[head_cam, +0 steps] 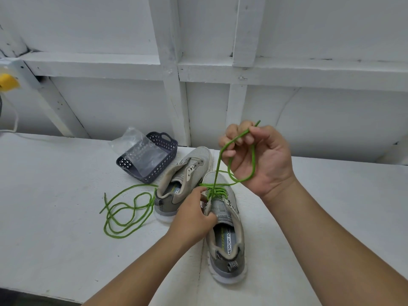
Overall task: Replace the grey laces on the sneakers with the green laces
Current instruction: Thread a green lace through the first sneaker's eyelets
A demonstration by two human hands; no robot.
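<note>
Two grey sneakers stand on the white table. The nearer sneaker has a green lace threaded through its front eyelets. My left hand grips this sneaker's left eyelet flap beside the tongue. My right hand is raised above the shoe and pinches the lace's free end, which loops down under the palm. The farther sneaker carries no lace. A second green lace lies coiled loose on the table to its left.
A dark blue perforated basket with a clear plastic bag in it lies tipped behind the sneakers. A white framed wall rises behind the table. A yellow object sits at the far left edge.
</note>
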